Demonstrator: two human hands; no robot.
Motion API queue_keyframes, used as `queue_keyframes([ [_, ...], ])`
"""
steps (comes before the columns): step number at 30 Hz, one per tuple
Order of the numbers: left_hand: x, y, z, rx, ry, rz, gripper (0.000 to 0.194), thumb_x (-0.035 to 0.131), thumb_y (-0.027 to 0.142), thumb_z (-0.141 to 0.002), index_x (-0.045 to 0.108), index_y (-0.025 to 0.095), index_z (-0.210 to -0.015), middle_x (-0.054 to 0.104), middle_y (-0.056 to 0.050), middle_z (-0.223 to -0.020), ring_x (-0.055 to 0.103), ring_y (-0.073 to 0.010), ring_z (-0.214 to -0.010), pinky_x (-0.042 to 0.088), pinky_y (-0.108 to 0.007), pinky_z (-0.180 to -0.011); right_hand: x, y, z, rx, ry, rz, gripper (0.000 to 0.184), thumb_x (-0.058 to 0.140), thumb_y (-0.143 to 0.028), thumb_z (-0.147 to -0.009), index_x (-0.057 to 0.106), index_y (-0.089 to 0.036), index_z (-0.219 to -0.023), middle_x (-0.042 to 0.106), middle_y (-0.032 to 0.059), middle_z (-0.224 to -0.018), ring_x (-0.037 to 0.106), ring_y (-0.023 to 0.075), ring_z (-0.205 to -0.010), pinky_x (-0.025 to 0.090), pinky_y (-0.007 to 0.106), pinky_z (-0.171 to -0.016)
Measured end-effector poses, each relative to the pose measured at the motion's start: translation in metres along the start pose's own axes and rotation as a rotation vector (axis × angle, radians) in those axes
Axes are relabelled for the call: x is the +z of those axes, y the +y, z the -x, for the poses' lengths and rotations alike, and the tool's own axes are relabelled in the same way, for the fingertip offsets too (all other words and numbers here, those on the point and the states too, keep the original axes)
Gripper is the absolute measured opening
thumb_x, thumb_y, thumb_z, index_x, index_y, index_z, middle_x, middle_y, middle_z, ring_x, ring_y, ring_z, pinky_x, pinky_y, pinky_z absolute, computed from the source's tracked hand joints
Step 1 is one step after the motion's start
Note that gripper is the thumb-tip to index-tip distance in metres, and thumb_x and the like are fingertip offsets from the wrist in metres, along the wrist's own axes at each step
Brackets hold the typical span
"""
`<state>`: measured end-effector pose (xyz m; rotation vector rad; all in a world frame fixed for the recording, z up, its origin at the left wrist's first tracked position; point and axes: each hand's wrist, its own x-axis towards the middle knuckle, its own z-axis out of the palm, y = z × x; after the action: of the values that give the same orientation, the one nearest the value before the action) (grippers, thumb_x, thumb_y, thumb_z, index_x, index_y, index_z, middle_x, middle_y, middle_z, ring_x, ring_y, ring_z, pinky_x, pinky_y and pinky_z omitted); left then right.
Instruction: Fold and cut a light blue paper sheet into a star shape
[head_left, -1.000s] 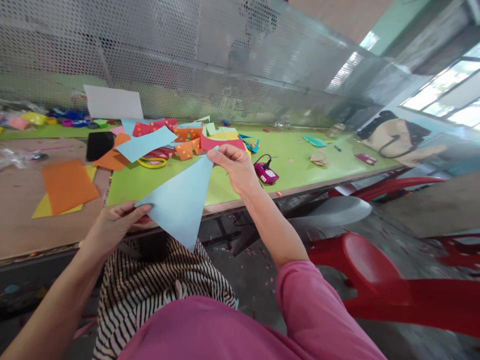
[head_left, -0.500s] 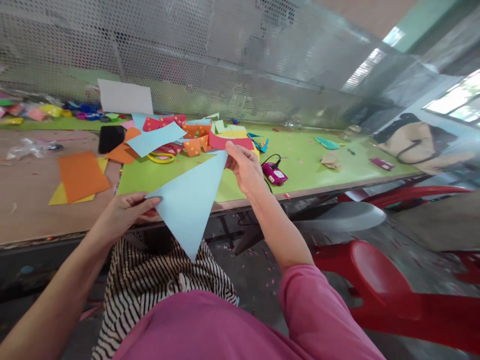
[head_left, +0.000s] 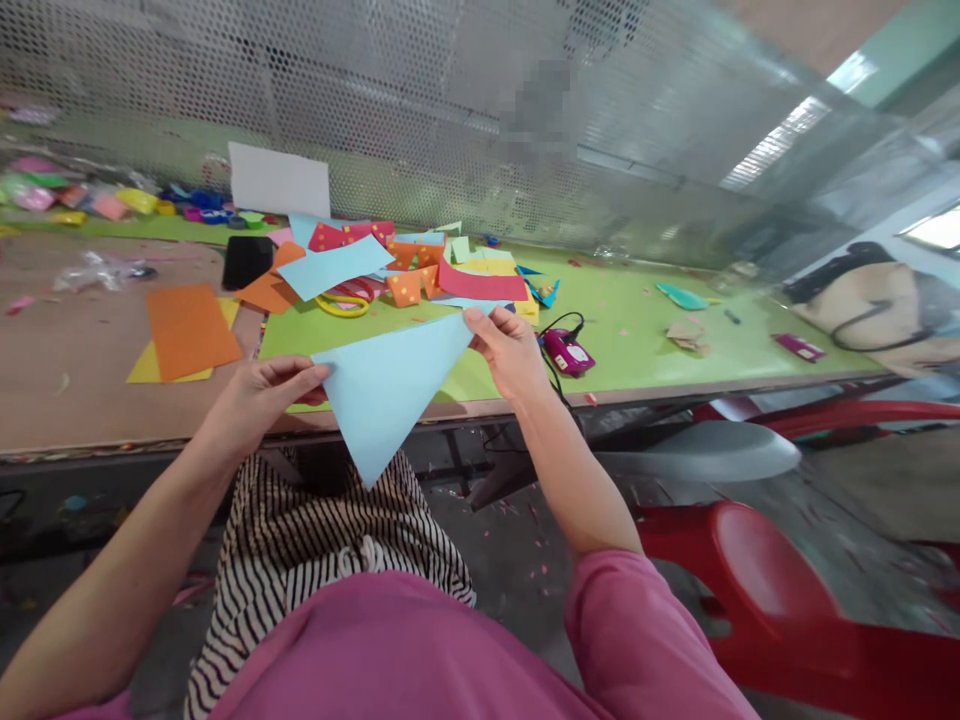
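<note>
The left hand (head_left: 262, 400) is pinching one corner of the light blue paper triangle (head_left: 390, 380) between closed thumb and fingers, and the right hand (head_left: 511, 352) is pinching another the same way. The triangle is hanging between both grips, its third corner pointing down past the front edge of the bench (head_left: 90, 370). Beyond it, a yellow loop (head_left: 343, 308), probably a scissors handle, is lying among paper scraps (head_left: 334, 266)
</note>
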<state>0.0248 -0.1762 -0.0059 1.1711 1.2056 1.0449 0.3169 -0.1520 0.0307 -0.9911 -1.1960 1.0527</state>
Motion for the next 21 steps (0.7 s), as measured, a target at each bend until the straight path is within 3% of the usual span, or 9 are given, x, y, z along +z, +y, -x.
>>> queue_keyframes([
  [4,-0.004,-0.01,-0.009,0.046,0.003,-0.01,0.034,0.086,0.048,-0.063,0.072,0.02,-0.077,0.069,0.001,-0.074,0.064,-0.0125,-0.068,0.056,-0.024,-0.069,-0.003,0.002,0.0,-0.002,0.006,0.011,0.043,0.092,-0.06,-0.06,0.07,-0.023,-0.065,0.066,-0.0056,-0.069,0.059,0.0098,-0.066,0.058,0.029,-0.075],
  [7,-0.007,-0.015,-0.019,0.191,0.045,-0.107,0.031,0.072,0.05,-0.077,0.067,0.02,-0.081,0.065,0.0,-0.077,0.063,-0.0136,-0.07,0.056,-0.028,-0.072,-0.007,0.004,0.002,0.028,0.015,0.086,0.04,0.093,-0.055,-0.058,0.072,-0.023,-0.069,0.067,-0.0059,-0.068,0.059,0.0087,-0.063,0.056,0.027,-0.071],
  [13,-0.016,-0.001,-0.042,0.396,0.201,-0.488,0.028,0.06,0.047,-0.089,0.069,0.02,-0.091,0.057,0.002,-0.069,0.05,-0.0147,-0.064,0.037,-0.028,-0.062,-0.02,0.016,0.011,0.179,-0.104,0.277,0.035,0.087,-0.052,-0.067,0.075,-0.02,-0.076,0.072,-0.0003,-0.071,0.063,0.0119,-0.066,0.054,0.03,-0.074],
  [17,-0.022,0.005,-0.068,0.353,0.084,-0.661,0.03,0.056,0.047,-0.089,0.07,0.02,-0.09,0.06,0.002,-0.067,0.052,-0.0155,-0.063,0.036,-0.027,-0.061,-0.027,0.025,0.019,0.204,-0.203,0.542,0.04,0.081,-0.058,-0.072,0.075,-0.019,-0.076,0.072,0.0007,-0.07,0.058,0.0136,-0.065,0.046,0.029,-0.068],
  [21,-0.017,0.008,-0.092,0.331,0.042,-0.867,0.021,0.06,0.035,-0.09,0.073,0.02,-0.089,0.073,-0.004,-0.079,0.065,-0.0211,-0.076,0.045,-0.03,-0.07,-0.027,0.032,0.023,0.126,-0.281,0.874,0.031,0.07,-0.048,-0.085,0.073,-0.019,-0.074,0.065,-0.0011,-0.066,0.052,0.0138,-0.064,0.036,0.029,-0.064],
])
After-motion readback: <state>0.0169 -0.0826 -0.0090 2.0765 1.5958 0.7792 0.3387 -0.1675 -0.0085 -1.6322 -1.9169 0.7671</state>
